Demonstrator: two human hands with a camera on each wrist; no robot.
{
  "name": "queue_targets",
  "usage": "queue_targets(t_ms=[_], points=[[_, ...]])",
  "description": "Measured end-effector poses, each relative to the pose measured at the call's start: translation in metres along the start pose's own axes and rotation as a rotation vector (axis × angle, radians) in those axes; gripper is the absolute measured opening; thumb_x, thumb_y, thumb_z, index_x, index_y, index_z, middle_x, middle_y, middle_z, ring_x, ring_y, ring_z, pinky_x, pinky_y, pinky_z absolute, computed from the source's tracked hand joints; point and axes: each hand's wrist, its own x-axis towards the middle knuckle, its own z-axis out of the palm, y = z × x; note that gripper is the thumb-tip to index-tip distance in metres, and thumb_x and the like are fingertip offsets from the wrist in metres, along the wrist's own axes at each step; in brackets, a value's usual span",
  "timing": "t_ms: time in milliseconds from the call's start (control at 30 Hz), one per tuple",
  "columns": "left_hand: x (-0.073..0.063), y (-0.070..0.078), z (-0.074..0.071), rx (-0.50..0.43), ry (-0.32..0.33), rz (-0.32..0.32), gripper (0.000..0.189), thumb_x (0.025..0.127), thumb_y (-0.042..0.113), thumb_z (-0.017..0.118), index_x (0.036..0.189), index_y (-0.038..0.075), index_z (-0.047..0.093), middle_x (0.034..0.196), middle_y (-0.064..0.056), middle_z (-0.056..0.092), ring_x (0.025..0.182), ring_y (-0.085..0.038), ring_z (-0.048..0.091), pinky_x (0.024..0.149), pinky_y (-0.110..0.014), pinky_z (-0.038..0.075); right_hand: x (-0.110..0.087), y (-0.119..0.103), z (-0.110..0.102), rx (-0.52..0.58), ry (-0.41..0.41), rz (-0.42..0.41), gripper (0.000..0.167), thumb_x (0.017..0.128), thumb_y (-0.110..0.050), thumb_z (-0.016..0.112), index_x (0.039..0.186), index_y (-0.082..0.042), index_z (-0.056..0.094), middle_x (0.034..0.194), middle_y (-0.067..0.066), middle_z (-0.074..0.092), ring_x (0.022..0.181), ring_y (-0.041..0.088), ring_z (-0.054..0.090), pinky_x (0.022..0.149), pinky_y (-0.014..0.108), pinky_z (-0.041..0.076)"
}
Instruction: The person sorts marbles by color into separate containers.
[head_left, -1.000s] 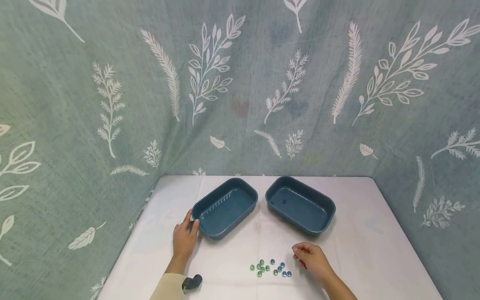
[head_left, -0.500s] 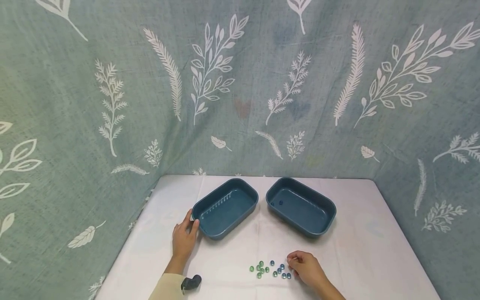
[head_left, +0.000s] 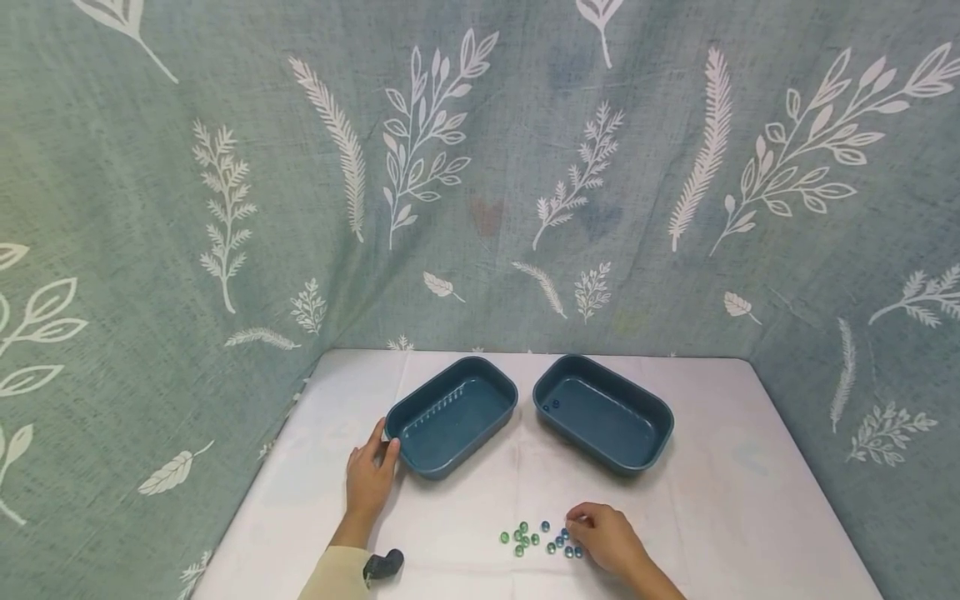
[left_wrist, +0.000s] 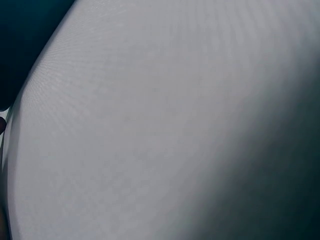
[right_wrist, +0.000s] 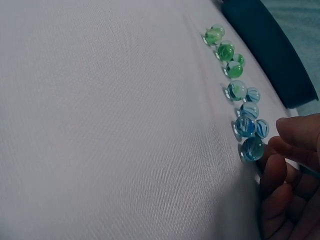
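Left hand (head_left: 367,483), fingers extended, touches left tray (head_left: 456,421), long axis slanting far-right. Blue marbles (right_wrist: 245,126) just beside right hand (head_left: 613,540) fingertips; can't tell if pinching.

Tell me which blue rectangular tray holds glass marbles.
The right blue rectangular tray: two round glass marbles lie at its left end; none show in the left tray.

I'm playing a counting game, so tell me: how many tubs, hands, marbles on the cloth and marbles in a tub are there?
Tubs: 2
Hands: 2
Marbles on the cloth: 12
Marbles in a tub: 2
Total: 18
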Motion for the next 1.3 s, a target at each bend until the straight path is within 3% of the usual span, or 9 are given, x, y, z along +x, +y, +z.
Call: queue_targets(t_ms=[467,700,933,1167,1300], points=[[0.004,-0.009,0.007,-0.005,0.013,-0.01,0.056,0.099,0.042,0.055,0.149,0.022,0.042,0.126,-0.013,0.063,0.13,-0.034,0.046,0.115,-0.055,0.01,0.004,-0.008,0.009,-0.074,-0.008,-0.076,0.004,0.087,-0.023,0.072,0.09,-0.02,0.072,0.072,-0.009,0.057,0.068,0.011,0.051,0.064,0.035,0.045],[0.008,-0.008,0.006,-0.014,0.009,-0.003,0.057,0.099,0.048,0.052,0.149,0.023,0.042,0.123,-0.014,0.065,0.129,-0.034,0.047,0.115,-0.054,0.01,0.006,-0.012,0.007,-0.072,-0.011,-0.044,0.005,0.087,-0.023,0.071,0.089,-0.018,0.071,0.076,-0.009,0.06,0.072,0.01,0.055,0.071,0.039,0.051],[0.008,-0.007,0.002,-0.011,0.018,0.002,0.055,0.099,0.04,0.055,0.148,0.019,0.043,0.124,-0.015,0.064,0.128,-0.037,0.047,0.114,-0.057,0.011,0.007,-0.011,0.011,-0.127,-0.003,-0.105,0.008,0.09,-0.024,0.068,0.086,-0.017,0.069,0.075,-0.011,0.059,0.069,0.009,0.052,0.067,0.036,0.048],[0.005,-0.005,0.001,-0.028,0.016,0.006,0.054,0.098,0.04,0.057,0.147,0.019,0.045,0.124,-0.014,0.064,0.127,-0.037,0.048,0.114,-0.057,0.012,0.004,-0.011,0.008,-0.078,-0.015,-0.066,0.006,0.09,-0.022,0.068,0.088,-0.016,0.068,0.077,-0.008,0.06,0.073,0.011,0.054,0.072,0.041,0.051],[0.001,-0.005,0.001,-0.029,0.012,0.009,0.054,0.098,0.041,0.057,0.147,0.019,0.045,0.122,-0.014,0.065,0.127,-0.037,0.049,0.114,-0.058,0.013,0.001,-0.007,0.008,-0.036,-0.025,-0.041,0.006,0.09,-0.02,0.066,0.087,-0.016,0.068,0.075,-0.008,0.059,0.071,0.011,0.053,0.068,0.037,0.049]])
